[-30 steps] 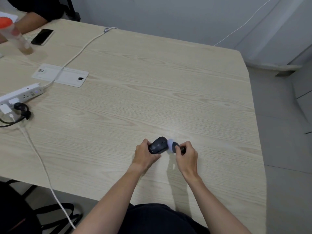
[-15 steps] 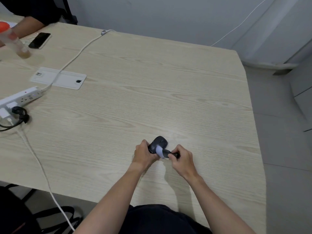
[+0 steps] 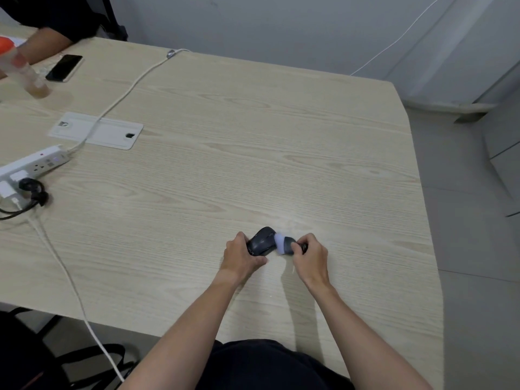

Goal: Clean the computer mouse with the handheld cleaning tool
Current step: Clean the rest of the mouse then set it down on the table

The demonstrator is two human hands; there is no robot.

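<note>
**Mouse under the brush, cleaning in progress**

While the computer mouse (image 3: pixel 262 241) is steadied near the front edge of the wooden table (image 3: pixel 253 153), the cleaning is judged to be under way rather than finished. The mouse is gripped at its near end by the left hand (image 3: pixel 241 256), whose fingers are curled around the dark shell. The handheld cleaning tool (image 3: pixel 285 244) is clasped in the closed right hand (image 3: pixel 311 256), and its pale head is pressed against the right side of the mouse. Contact between head and shell appears to be made, though the exact spot is blurred. How much of the shell has been covered cannot be told; no dirt or residue can be made out at this size. The left flank, hidden under the fingers, and the underside are presumed to be left. A power strip (image 3: pixel 33 164) and a phone (image 3: pixel 64 67) lie well apart, at the far left.
</note>
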